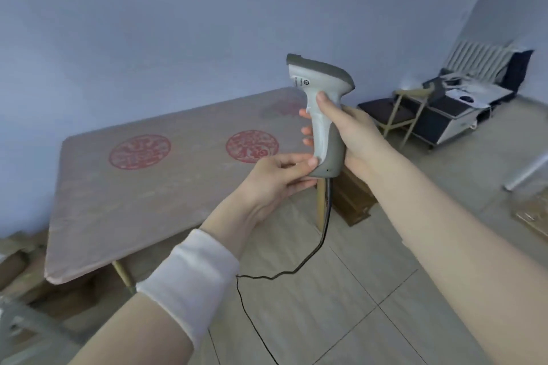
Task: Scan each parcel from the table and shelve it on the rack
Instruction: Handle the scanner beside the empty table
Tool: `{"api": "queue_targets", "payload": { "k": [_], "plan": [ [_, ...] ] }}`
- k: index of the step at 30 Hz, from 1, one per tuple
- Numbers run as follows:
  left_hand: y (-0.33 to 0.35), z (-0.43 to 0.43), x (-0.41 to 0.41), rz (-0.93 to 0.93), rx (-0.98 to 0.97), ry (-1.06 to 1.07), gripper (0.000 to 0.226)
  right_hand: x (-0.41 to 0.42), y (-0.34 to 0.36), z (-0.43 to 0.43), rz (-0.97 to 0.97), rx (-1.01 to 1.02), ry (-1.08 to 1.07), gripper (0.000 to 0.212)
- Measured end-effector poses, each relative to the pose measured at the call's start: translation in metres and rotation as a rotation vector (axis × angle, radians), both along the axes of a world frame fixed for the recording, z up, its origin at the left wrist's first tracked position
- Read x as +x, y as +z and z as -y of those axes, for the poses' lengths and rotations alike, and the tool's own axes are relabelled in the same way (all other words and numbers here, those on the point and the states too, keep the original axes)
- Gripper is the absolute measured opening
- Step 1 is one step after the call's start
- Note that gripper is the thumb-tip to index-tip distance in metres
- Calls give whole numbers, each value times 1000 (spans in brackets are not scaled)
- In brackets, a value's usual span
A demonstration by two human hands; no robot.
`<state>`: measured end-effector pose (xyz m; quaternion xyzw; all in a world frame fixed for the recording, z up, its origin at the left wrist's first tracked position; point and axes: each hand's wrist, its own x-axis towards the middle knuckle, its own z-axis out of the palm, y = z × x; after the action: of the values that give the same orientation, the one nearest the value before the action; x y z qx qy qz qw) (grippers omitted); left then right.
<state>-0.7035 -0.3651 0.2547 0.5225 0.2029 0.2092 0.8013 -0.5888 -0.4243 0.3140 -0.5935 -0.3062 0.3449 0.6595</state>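
Finding: the scanner [318,77] is held in the air off the table's [148,187] right end, in front of the person. Its long axis is close to upright, with the head on top and the nose turned up and to the left, towards the wall. The cable [311,258] leaves its base and hangs down to the floor.

Hands: the right hand [358,136] is wrapped round the grip, with the thumb on the near face and the fingertips showing round the far side. The left hand [272,181] pinches the foot of the grip between thumb and fingers. That arm wears a white wristband [189,281]. Both hands are on the one tool and neither holds a parcel.

Governing relation: the table lies below and to the left of the hands, its long side running away to the left. The left hand is the nearer one to it. By judgement, the left hand would be the one to let go and fetch a parcel, while the right brings the nose down onto a label.

Limits of view:
- No parcel shows on the visible tabletop, which carries only a cloth with red round motifs.
- The table's far right corner is hidden behind the scanner and hands.
- Brown boxes [17,258] below the near left corner are blurred. Another brown box [353,198] sits on the floor beyond the table leg. Whether any of these is a parcel cannot be told.
- A pale frame at the lower left edge is too smeared to be named as the rack.
- The scan window and trigger are not visible.
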Motion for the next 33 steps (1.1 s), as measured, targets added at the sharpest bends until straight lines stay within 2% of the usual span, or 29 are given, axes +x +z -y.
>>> {"api": "queue_targets", "payload": {
  "k": [12, 15, 24, 33],
  "plan": [
    [-38, -13, 170, -87, -32, -182, 12, 154, -42, 11, -165, -24, -310, 37],
    [-52, -25, 204, -100, -58, -221, 12, 189, -59, 0, -158, -68, -349, 33],
    [-97, -91, 304, -126, -115, -280, 17, 292, -108, -69, -151, -172, -414, 37],
    [-139, -147, 356, -181, -201, -259, 33, 354, -153, -134, -156, -318, -396, 39]
  ]
}}
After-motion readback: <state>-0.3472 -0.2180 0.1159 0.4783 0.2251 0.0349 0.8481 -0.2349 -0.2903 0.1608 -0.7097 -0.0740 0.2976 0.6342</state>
